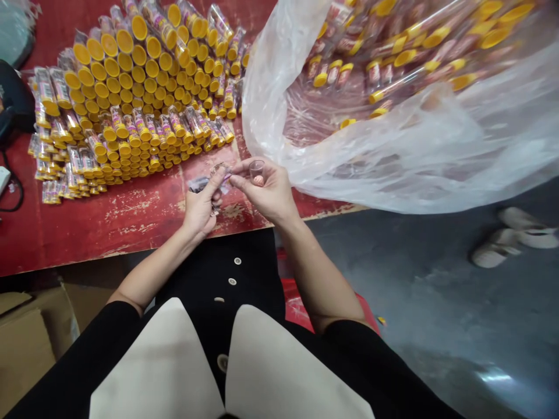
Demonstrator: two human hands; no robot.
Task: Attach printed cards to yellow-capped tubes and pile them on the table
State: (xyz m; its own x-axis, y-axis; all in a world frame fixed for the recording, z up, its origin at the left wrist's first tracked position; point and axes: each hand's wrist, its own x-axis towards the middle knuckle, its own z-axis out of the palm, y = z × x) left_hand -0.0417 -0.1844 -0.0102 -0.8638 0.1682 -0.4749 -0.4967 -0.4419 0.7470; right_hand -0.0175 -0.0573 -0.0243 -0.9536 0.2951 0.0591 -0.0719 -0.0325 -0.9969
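Pinching a small clear plastic tube (257,173), the person's right hand (264,191) sits just beside the left hand (200,208), which grips a crinkled printed wrapper (201,184), with yellow-capped tubes (131,105) beyond both.

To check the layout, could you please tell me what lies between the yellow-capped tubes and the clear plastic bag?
In the head view, a narrow strip of worn red tabletop lies there.
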